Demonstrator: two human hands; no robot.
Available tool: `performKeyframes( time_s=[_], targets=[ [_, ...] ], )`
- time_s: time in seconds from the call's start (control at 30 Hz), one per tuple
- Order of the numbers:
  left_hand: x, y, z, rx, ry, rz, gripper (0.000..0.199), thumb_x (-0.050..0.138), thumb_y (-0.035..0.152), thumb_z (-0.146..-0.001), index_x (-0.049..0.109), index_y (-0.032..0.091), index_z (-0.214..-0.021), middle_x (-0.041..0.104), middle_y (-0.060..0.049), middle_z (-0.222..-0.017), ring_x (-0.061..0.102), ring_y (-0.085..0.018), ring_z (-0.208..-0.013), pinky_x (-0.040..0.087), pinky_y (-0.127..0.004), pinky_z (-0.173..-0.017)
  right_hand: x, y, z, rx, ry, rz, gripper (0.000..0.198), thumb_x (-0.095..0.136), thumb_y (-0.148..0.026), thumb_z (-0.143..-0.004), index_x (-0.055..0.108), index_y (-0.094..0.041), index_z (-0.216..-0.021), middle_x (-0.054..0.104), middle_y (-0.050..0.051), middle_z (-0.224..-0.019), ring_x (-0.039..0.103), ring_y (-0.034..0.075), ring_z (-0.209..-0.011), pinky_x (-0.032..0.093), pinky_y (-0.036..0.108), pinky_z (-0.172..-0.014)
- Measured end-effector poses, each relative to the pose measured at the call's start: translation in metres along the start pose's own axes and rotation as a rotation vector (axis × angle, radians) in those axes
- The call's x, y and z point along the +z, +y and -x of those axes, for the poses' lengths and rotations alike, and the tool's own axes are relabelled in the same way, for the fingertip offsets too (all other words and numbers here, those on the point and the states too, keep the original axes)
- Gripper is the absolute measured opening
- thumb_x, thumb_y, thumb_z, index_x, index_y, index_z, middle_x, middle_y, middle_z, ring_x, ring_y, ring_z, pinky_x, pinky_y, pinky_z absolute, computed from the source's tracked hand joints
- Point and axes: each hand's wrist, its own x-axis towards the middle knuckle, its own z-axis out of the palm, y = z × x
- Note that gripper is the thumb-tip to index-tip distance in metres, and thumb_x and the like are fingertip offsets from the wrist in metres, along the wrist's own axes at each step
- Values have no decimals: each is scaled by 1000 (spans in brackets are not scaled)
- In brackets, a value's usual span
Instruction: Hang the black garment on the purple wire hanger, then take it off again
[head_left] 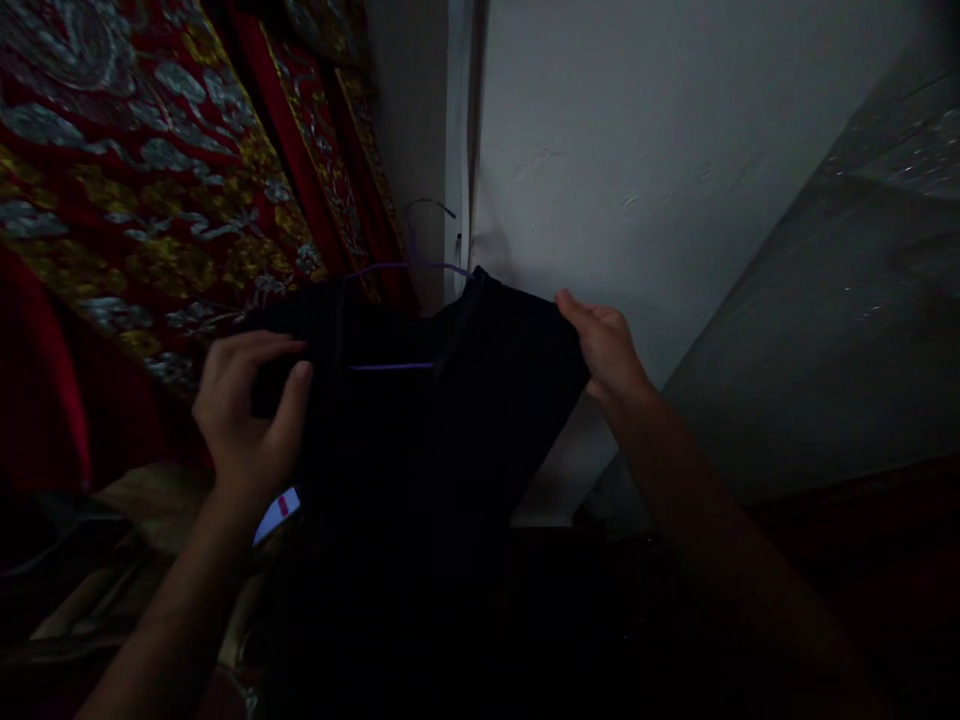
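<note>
A black garment (420, 470) hangs on a thin purple hanger (391, 367) with a dark hook; the hanger's lower bar shows across the neck opening. My right hand (611, 350) pinches the garment at the right shoulder, pulling the cloth out to the side. At the opposite shoulder, my left hand (251, 405) is curved with thumb and fingertips apart. Whether its fingers touch the cloth is hard to see in the dim light. The garment's lower part fades into darkness.
Red cloth (172, 180) with gold and silver embroidery hangs at the upper left. A pale wall or panel (600, 180) stands behind the garment. Translucent plastic sheeting (832, 320) covers the right side. A small lit screen (277, 513) shows below my left hand.
</note>
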Motion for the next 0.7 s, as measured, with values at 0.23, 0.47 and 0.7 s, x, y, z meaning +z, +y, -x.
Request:
performKeyframes(
  time_s=[0.23,0.47,0.7],
  targets=[
    [33,22,68,10,-365,188,19,71,24,-84,73,24,-103,72,-5,-88,66,-22,-84,48,-35,-82,-47,25,37,-7,169,14,38,77,-57,-75,63,-21,-69,66,4,-62,70,22,-65,54,31,-51],
    [65,36,106,-469,-337,197,28,76,38,-79,55,21,-72,57,4,-60,55,-13,-55,39,-24,-54,-51,38,49,-27,197,46,38,71,-59,-79,63,-22,-73,66,4,-67,68,22,-70,53,31,-55],
    [78,56,116,-909,-93,615,16,71,27,-79,59,21,-87,61,3,-78,59,-14,-73,45,-21,-68,-53,90,78,-309,560,231,49,73,-49,-79,58,-19,-114,62,10,-117,62,21,-104,51,36,-91]
  ],
)
